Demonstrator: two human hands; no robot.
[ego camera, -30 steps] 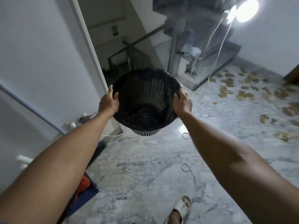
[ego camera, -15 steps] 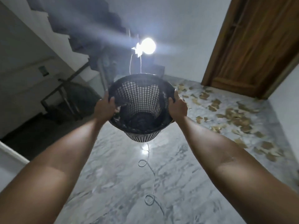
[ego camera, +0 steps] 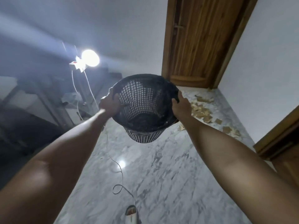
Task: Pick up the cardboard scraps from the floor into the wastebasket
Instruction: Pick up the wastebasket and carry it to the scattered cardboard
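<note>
Since the earlier frame the view has swung right: the wooden door [ego camera: 194, 41] now stands straight ahead and the lamp [ego camera: 90, 58] sits further left. Both hands still hold the black mesh wastebasket [ego camera: 145, 109] in the air above the marble floor [ego camera: 161, 175], mouth tipped toward the camera. Left hand [ego camera: 110, 105] is closed over the left rim, right hand [ego camera: 182, 105] over the right rim, with the basket between them at arm's length. Cardboard scraps [ego camera: 202, 110] lie scattered on the floor beyond the right hand, near the door. A white cord [ego camera: 120, 173] loops across the floor below.
</note>
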